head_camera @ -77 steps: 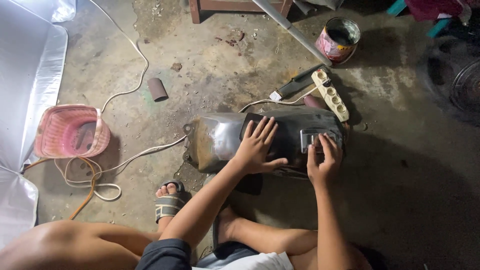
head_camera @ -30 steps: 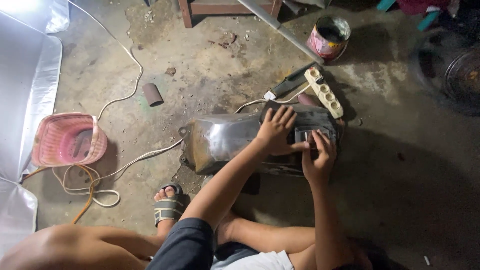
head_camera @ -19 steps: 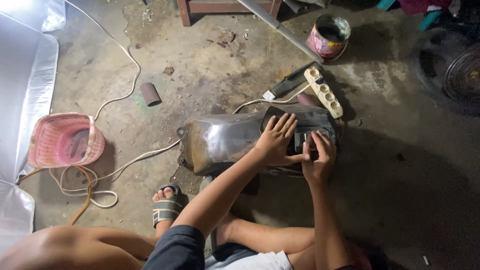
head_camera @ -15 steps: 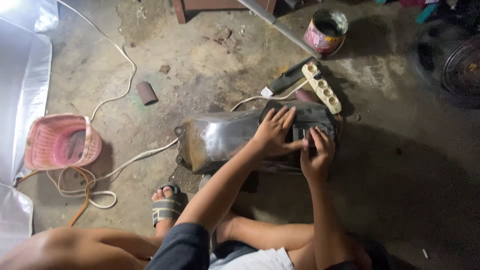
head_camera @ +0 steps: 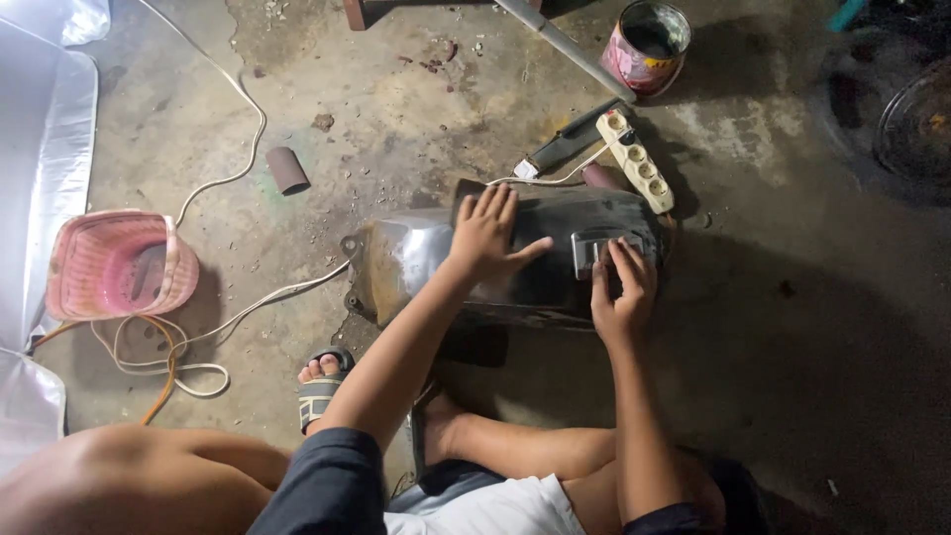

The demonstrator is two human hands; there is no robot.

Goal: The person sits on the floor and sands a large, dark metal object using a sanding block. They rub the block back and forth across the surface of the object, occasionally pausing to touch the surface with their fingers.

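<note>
The dark right end of the metal tank (head_camera: 515, 263) on the concrete floor (head_camera: 396, 119) is hard to read. The left hand (head_camera: 487, 236) lies spread flat on top. The right hand (head_camera: 622, 287) presses curled fingertips at the small grey plate (head_camera: 599, 250); whether it grips it is unclear.

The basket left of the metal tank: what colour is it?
Pink; the basket shows clearly in the head view, on the concrete floor.

A dull grey metal tank (head_camera: 495, 263) sits mid-frame, a pink woven basket (head_camera: 119, 266) at left, a cream power strip (head_camera: 636, 160) and a pink-sided can (head_camera: 646, 48) at upper right.
</note>
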